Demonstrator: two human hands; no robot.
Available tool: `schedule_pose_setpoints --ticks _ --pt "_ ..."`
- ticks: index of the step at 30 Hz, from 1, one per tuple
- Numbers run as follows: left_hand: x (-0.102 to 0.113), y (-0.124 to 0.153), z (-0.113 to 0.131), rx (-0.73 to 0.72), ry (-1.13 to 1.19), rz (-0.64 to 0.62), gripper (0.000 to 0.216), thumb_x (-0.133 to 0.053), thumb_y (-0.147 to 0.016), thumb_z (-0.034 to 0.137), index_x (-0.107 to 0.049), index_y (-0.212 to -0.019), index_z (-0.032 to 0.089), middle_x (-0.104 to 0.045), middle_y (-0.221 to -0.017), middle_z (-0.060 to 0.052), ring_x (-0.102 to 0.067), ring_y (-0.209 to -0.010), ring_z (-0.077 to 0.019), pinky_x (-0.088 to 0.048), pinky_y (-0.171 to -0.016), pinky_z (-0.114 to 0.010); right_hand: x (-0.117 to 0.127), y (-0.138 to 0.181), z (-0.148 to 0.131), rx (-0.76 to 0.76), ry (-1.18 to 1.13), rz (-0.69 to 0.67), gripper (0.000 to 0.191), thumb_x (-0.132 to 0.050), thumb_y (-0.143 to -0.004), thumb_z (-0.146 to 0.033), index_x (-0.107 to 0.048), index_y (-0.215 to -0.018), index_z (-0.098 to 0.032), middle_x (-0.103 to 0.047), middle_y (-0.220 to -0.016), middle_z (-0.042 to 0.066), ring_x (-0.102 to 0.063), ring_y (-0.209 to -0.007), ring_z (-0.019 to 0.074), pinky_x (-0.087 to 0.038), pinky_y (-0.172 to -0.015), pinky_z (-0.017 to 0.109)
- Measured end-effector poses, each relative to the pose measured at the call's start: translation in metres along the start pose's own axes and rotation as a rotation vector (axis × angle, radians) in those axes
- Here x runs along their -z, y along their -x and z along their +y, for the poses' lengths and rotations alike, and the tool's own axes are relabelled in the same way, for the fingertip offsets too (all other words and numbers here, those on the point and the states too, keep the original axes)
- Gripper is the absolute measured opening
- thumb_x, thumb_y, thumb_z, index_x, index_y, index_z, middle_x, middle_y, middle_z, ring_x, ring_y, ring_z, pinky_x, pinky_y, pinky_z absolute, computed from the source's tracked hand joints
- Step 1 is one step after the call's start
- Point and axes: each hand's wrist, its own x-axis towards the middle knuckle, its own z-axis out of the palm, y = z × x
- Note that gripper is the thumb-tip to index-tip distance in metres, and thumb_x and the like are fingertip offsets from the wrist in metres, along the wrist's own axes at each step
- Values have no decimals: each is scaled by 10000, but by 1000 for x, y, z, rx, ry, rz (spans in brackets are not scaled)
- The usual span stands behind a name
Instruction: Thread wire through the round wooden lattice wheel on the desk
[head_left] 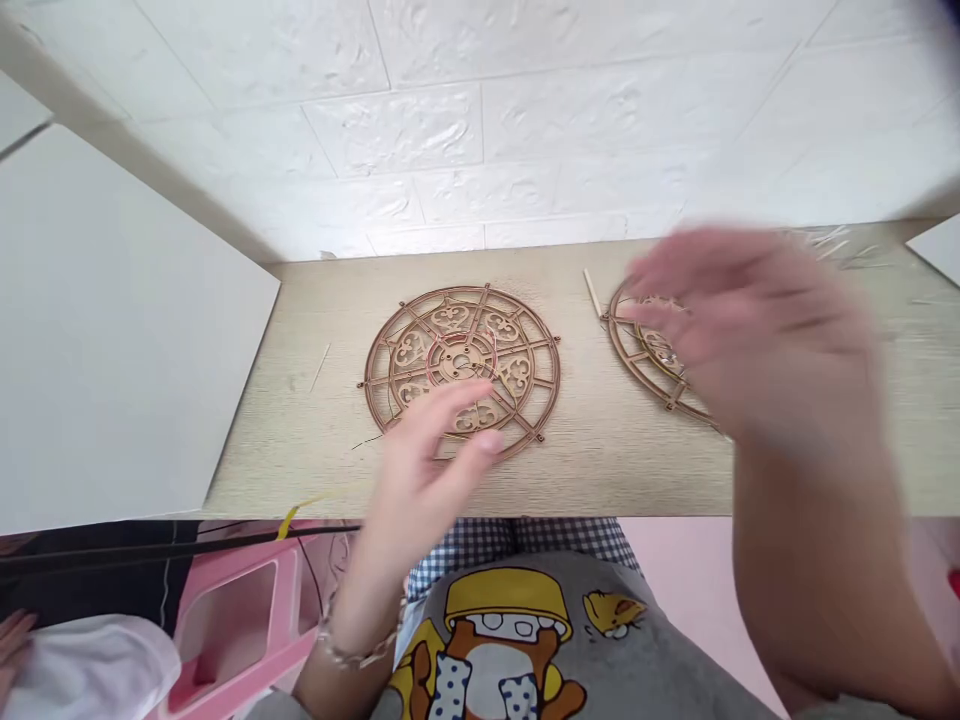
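A round wooden openwork wheel (450, 358) lies flat on the table, with spokes, scroll cut-outs and thin red and yellowish wires at its middle. My left hand (420, 455) is over its near edge, thumb and index finger spread apart, nothing visible between them; whether it touches the wheel I cannot tell. A second similar wheel (637, 372) lies to the right, partly hidden beneath my right hand (765, 330). That hand is raised and smeared by motion, so its fingers and anything in them cannot be made out.
A pale stick (592, 293) lies by the second wheel, a thinner one (320, 367) at the left. Several thin strips (832, 240) lie at the back right. A white panel (127, 330) stands left; a white brick-patterned wall (525, 120) is behind. A pink stool (232, 620) is below.
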Motion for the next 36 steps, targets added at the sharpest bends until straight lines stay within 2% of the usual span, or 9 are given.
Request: schedule_pose_setpoints --ticks 1,2,4,6,9,18,30,36 --pt "-14 2 -9 -2 -213 -12 337 -571 -841 445 -623 -1093 227 -637 -1182 -62 -554 -1123 -259 -421 -997 -490 -12 -4 6 17 -25 -45 267 -436 -940 -370 -614 -1081 -229 -623 -1020 52 -588 -916 142 -496 -788 308" --pt "-26 4 -18 -22 -383 -9 356 -600 -816 458 -632 -1061 201 -624 -1200 -94 -540 -1130 -289 -391 -1008 -528 -26 -7 13 46 -26 -149 206 -519 -900 -336 -652 -981 -201 -641 -930 38 -594 -831 137 -492 -761 296" --pt "-45 7 -33 -73 -603 -42 383 -627 -791 469 -626 -1041 179 -573 -1273 -134 -497 -1175 -324 -350 -1023 -558 -51 -7 27 93 64 -362 146 -539 -884 -233 -676 -898 -184 -634 -892 31 -582 -816 134 -466 -773 285" --pt "-55 9 -43 -110 -725 -78 401 -641 -774 480 -617 -1026 168 -527 -1328 -153 -460 -1214 -343 -328 -1032 -568 -72 -2 40 129 142 -430 150 -528 -878 -168 -677 -862 -164 -610 -862 41 -561 -815 139 -438 -768 277" --pt "-59 8 -48 -116 -821 -103 393 -645 -766 485 -614 -982 158 -485 -1369 -167 -426 -1249 -355 -322 -1031 -572 -90 6 52 171 196 -481 142 -531 -874 -142 -672 -889 -159 -586 -862 44 -534 -821 140 -407 -766 268" --pt "-61 1 -43 -103 -935 -155 489 -634 -740 556 -626 -1006 146 -424 -1430 -152 -401 -1278 -351 -323 -1039 -564 -106 12 59 276 308 -489 144 -533 -893 -179 -666 -849 -148 -560 -802 39 -491 -755 141 -336 -679 259" --pt "-59 -5 -46 -232 -905 -185 359 -616 -789 409 -643 -990 114 -430 -1422 -166 -422 -1266 -345 -362 -1024 -534 -110 12 58 333 408 -490 143 -531 -900 -196 -633 -818 -138 -597 -821 44 -526 -768 157 -340 -700 279" --pt "-52 -6 -49 -211 -791 -190 324 -647 -751 390 -629 -943 130 -414 -1434 -166 -367 -1306 -340 -336 -1063 -512 -101 3 40 531 607 -574 119 -530 -877 -140 -627 -811 -121 -618 -840 67 -556 -810 190 -358 -742 315"
